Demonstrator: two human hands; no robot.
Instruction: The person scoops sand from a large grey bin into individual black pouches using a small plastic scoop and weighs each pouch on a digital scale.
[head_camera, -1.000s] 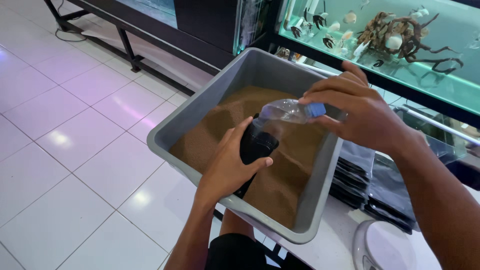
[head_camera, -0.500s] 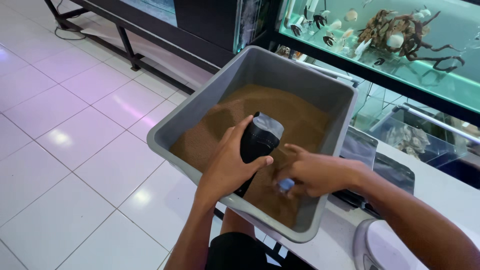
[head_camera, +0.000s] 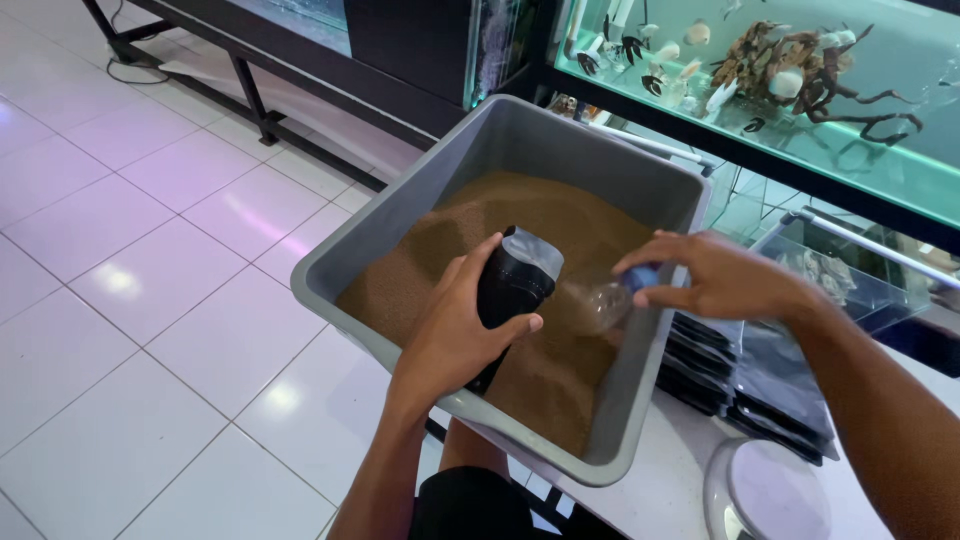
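Note:
A grey plastic tub (head_camera: 400, 215) holds a bed of fine brown granules (head_camera: 520, 215). My left hand (head_camera: 455, 330) grips a black pouch (head_camera: 512, 285) with an open silvery mouth, held upright over the granules. My right hand (head_camera: 715, 280) holds a clear plastic bottle (head_camera: 595, 303) by its blue-capped end, the bottle's wide end lying low in the granules just right of the pouch. Whether the bottle carries granules I cannot tell.
The tub rests on a white counter (head_camera: 670, 480) beside a stack of black pouches (head_camera: 740, 385) and a round clear lid (head_camera: 765, 495). An aquarium (head_camera: 800, 90) with driftwood and fish stands behind. A small glass tank (head_camera: 850, 265) sits at right. White tiled floor (head_camera: 130, 290) lies left.
My right hand lowered the bottle from above the pouch into the granules, then drew it up and right beside the pouch. My left hand has kept the pouch steady.

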